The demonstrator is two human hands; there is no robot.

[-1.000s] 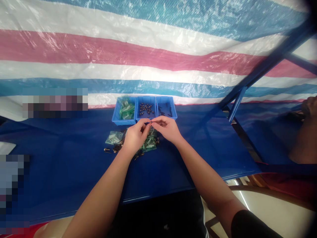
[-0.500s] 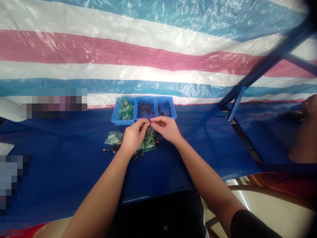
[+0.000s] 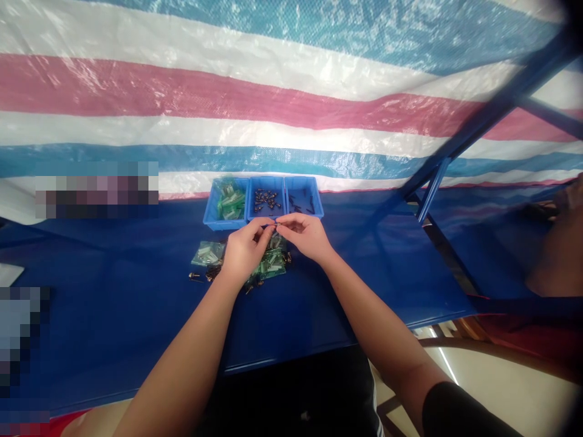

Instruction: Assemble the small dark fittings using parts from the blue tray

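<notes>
My left hand and my right hand meet fingertip to fingertip above the blue table, both pinched on a tiny dark part too small to name. Under them lies a loose pile of small green packets, with another packet to the left and several dark screws beside it. Just beyond my hands stand three blue bins: the left bin holds green packets, the middle bin dark screws, the right bin a few dark pieces.
A striped plastic sheet hangs behind the table. A blue metal frame slants across the right side. Another person's arm shows at the far right edge. The table's front edge is close to my body.
Both hands stay pinched together at the same spot; the view has shifted very slightly. Nothing was picked up or put down.
</notes>
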